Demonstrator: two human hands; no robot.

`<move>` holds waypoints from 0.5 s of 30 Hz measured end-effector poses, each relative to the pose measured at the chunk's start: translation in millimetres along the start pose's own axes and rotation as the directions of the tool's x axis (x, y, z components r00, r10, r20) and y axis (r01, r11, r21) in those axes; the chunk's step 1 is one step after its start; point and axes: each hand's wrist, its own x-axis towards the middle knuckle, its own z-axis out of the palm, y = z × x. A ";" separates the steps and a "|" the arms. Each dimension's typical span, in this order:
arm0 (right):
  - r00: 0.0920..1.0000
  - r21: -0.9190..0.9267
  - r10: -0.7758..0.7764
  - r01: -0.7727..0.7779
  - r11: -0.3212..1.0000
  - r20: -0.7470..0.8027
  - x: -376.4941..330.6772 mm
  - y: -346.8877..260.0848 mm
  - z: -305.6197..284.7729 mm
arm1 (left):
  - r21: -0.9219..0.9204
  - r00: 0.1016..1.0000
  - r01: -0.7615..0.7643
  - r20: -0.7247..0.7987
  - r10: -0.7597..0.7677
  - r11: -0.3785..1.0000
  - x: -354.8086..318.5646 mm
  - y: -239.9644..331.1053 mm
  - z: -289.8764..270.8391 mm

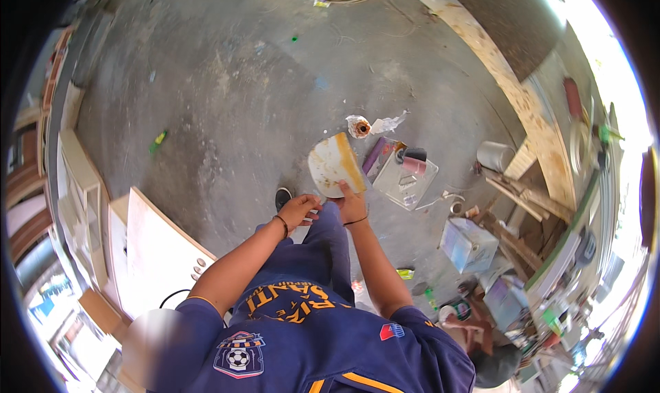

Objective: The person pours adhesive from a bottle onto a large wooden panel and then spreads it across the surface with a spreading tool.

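Grey floor [227, 104] underlies yellow-lettered shirt [309, 341] and hands [300, 211], right one [353, 205] holding stained sheet [333, 162].

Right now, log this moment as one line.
left hand: near knee, contents unclear | right hand: gripping white-and-yellow piece at near edge | floor: grey cylinder rightward

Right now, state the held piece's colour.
The held piece is whitish with a yellow-orange band; see head view.
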 end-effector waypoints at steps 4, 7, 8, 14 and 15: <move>0.991 -0.874 -0.133 0.069 0.481 0.005 56.0 2.9 -61.7 | 0.525 0.927 -0.170 -0.202 0.316 0.834 11.2 -2.6 -52.0; 0.995 -0.968 -0.040 -0.080 0.238 -0.092 89.0 8.4 -98.1 | 0.738 0.910 -0.111 -0.194 0.366 0.666 -50.8 20.7 -93.9; 0.996 -0.963 -0.040 -0.069 0.262 -0.082 94.0 9.2 -101.6 | 0.917 0.908 -0.036 -0.137 0.396 0.398 -80.7 9.7 -117.3; 0.998 -0.928 -0.032 0.057 0.368 0.049 88.9 1.8 -96.5 | 0.813 0.733 0.556 -0.380 -0.565 0.175 -245.5 -145.8 -177.7; 0.995 -0.911 -0.022 0.101 0.399 0.101 80.7 2.4 -90.2 | 0.750 0.689 0.614 -0.356 -0.632 0.247 -263.0 -196.9 -177.5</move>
